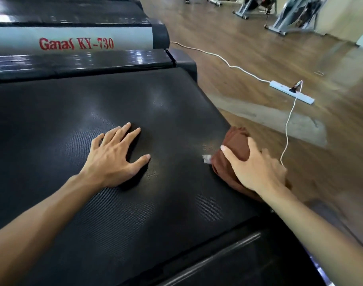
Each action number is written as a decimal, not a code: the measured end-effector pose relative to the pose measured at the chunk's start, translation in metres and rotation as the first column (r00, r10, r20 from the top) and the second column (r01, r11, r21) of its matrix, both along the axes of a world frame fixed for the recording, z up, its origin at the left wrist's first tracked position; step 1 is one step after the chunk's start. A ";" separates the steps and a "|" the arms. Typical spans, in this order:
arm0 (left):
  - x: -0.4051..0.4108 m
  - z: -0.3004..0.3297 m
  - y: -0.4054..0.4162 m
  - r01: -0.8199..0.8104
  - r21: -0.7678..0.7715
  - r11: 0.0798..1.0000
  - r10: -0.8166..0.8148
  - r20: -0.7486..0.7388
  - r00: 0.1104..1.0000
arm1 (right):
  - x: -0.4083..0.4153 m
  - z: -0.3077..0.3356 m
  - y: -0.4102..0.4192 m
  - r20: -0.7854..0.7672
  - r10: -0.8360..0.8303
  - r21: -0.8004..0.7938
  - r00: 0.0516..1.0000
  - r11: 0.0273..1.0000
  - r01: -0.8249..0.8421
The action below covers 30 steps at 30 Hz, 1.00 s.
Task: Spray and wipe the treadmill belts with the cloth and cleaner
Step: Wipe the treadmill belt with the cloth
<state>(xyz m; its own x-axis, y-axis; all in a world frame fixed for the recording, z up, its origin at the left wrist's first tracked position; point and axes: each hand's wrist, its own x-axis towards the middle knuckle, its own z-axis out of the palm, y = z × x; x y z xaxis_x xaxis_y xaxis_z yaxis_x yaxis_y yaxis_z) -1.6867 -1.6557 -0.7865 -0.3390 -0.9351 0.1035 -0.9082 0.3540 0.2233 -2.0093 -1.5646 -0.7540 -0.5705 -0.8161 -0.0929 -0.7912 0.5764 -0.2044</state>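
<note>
A black textured treadmill belt fills most of the view. My left hand lies flat on the belt's middle, fingers spread and straight. My right hand grips a bunched brown cloth at the belt's right edge, thumb and fingers curled over it. A small white tag sticks out of the cloth's left side. No cleaner bottle is in view.
A second treadmill marked "Ganas KY-730" stands behind this one. On the wooden floor to the right lie a white power strip and white cables. Exercise bikes stand far back right.
</note>
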 end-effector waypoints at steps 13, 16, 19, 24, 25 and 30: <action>0.007 -0.007 -0.034 -0.031 -0.014 0.999 0.032 0.063 0.997 | 0.012 -0.011 -0.201 0.113 0.104 -0.120 0.988 0.989 -0.090; 0.008 -0.008 -0.034 -0.024 -0.013 1.000 0.024 0.058 0.998 | 0.026 -0.005 -0.272 0.126 0.163 -0.114 0.979 0.982 -0.149; 0.010 -0.008 -0.036 -0.026 -0.018 1.000 0.027 0.052 0.998 | 0.042 0.000 -0.311 0.064 0.278 -0.049 0.959 0.960 -0.275; 0.010 -0.008 -0.035 -0.028 -0.028 0.999 0.029 0.036 0.999 | 0.036 -0.005 -0.270 -0.112 0.601 0.066 0.792 0.799 -0.597; 0.010 -0.009 -0.034 -0.037 -0.031 0.999 0.038 0.035 0.999 | 0.027 -0.009 -0.256 -0.106 0.635 0.077 0.765 0.772 -0.631; 0.009 -0.011 -0.036 -0.037 -0.045 0.998 0.038 0.020 0.999 | 0.022 -0.002 -0.284 -0.046 0.414 0.020 0.909 0.910 -0.413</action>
<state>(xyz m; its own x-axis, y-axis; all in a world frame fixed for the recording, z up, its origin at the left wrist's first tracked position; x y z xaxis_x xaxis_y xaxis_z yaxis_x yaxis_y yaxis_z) -1.6780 -1.6914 -0.7978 -0.3066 -0.9417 0.1383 -0.9252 0.3290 0.1891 -1.9877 -1.8483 -0.7558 -0.1859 -0.9791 -0.0829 -0.9680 0.1970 -0.1557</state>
